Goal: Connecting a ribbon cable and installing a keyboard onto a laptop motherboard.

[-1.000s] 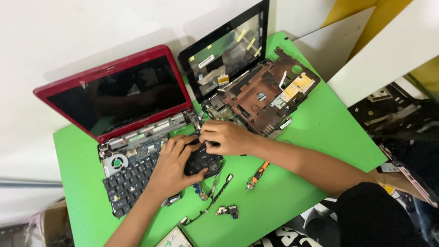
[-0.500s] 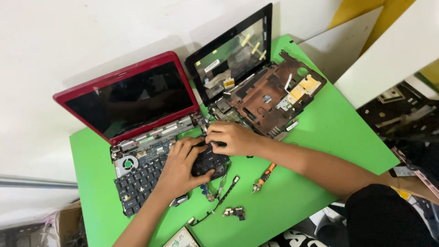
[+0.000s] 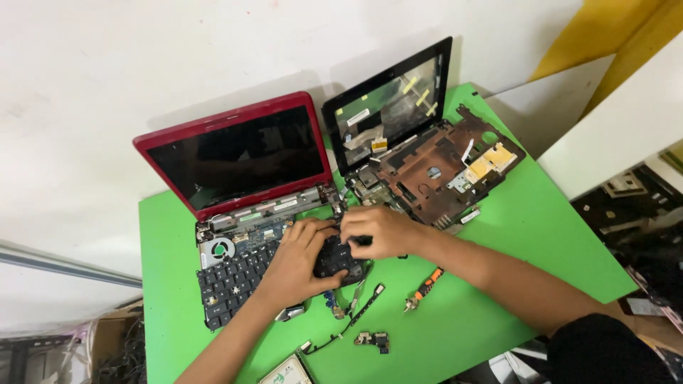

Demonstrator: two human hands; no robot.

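A red laptop (image 3: 235, 153) stands open on the green table (image 3: 512, 235), its base stripped so the fan (image 3: 219, 250) and boards show. Its black keyboard (image 3: 238, 281) lies loose over the base. My left hand (image 3: 302, 259) presses down on the right part of the keyboard, fingers spread. My right hand (image 3: 377, 231) pinches the keyboard's far right edge, just beside the left hand. A second, black-framed laptop (image 3: 398, 107) with its brown inner chassis (image 3: 445, 174) bared sits to the right of the red one.
An orange-handled screwdriver (image 3: 425, 289) lies on the table below my right forearm. Small loose parts lie near the front edge: a thin black strip (image 3: 356, 320), a little circuit board (image 3: 375, 341) and a flat white-labelled part (image 3: 288, 372). A white wall rises behind.
The view has shifted, so everything sits further right in frame. Both hands stay on the right end of the keyboard, with only small finger movement.
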